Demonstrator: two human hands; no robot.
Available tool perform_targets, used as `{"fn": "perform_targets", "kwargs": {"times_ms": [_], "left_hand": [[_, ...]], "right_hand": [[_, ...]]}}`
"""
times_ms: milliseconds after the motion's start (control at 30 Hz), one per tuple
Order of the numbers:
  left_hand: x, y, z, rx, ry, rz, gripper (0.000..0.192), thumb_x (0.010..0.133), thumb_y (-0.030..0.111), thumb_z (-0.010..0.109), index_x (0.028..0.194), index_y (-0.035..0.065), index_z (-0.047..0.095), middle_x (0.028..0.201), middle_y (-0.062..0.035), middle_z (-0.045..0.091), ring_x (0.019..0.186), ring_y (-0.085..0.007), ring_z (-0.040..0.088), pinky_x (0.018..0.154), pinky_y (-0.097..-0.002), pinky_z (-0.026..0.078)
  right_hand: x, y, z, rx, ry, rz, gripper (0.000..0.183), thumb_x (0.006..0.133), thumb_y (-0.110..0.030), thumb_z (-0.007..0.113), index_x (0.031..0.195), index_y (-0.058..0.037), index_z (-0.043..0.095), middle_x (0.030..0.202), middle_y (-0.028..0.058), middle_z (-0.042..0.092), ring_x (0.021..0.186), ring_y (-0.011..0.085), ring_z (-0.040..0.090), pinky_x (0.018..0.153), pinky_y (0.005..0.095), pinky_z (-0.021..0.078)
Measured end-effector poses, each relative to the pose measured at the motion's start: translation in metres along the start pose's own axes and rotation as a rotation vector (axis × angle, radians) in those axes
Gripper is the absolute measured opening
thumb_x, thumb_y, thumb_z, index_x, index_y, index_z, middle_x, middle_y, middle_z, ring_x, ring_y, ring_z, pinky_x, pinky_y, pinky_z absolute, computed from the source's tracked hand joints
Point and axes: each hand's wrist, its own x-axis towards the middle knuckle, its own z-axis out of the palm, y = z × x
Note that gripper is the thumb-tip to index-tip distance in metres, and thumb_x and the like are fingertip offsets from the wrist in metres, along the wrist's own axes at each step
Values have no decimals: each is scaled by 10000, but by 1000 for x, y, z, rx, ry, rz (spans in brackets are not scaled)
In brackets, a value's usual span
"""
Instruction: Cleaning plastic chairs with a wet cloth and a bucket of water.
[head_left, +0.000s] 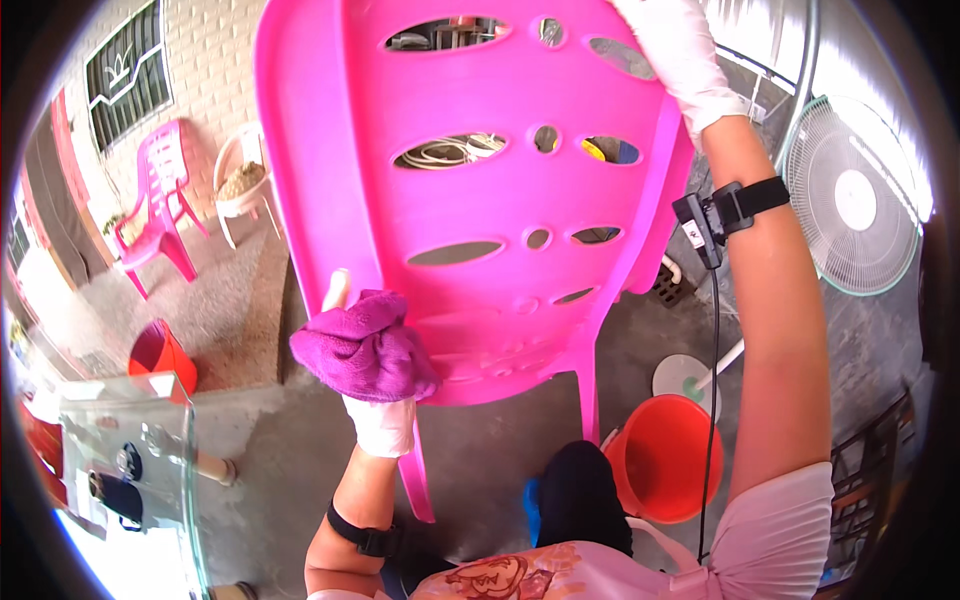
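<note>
A bright pink plastic chair (480, 202) with oval slots in its backrest fills the middle of the view, its back towards me. My left hand (379, 420), in a white glove, holds a bunched purple cloth (367, 349) against the lower left side of the chair; its thumb lies on the chair's edge. High at the right, my right hand (671, 56), also gloved in white, grips the upper right edge of the backrest. Its fingertips are cut off by the top of the frame.
A red bucket (667, 457) stands right of my knee, near a standing fan (855, 199). At left are a glass-topped table (165, 465), another red bucket (161, 356), a second pink chair (154, 217) and a pale chair (240, 180) on a raised step.
</note>
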Motion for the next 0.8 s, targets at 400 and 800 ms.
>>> {"fn": "perform_targets", "kwargs": {"times_ms": [400,800], "left_hand": [[48,67,52,233,17,16,85,924,-13,602,959,3,678,805,-38,631,724,-120,590,662,-285,484],[93,72,16,152,-39,0,159,872,61,698,1007,-21,690,877,-67,699,794,-140,647,752,-303,535]], "right_hand": [[-42,-7,-68,-53,107,-349,645,834,-198,758,1432,-64,555,1243,161,673,1158,331,611,1089,445,403],[-52,-5,-42,-149,271,-238,641,832,-291,805,1407,-134,570,1350,95,642,1374,247,509,1219,555,257]]}}
